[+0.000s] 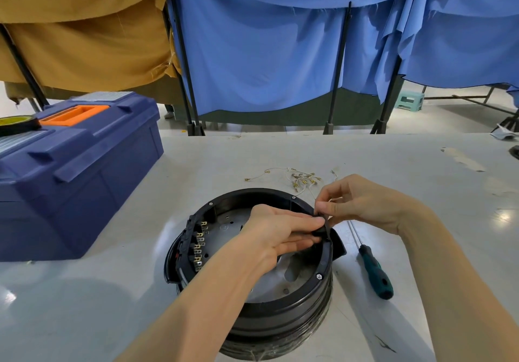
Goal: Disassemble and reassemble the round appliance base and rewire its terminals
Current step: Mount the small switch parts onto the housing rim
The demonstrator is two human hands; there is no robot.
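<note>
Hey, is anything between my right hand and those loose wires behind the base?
Nothing visible does. The loose wires lie on the table just beyond the right hand, though that hand and the left hand both hold a small black part at the base rim.

Well beyond the fingers point(342, 186), blue cloth sheets point(266, 53) hang over black metal stands point(339, 61), with mustard-brown cloth point(84, 38) to their left. A small green plastic stool point(410, 100) sits on the pale glossy floor point(449, 117) behind the shiny grey table point(393, 159).
</note>
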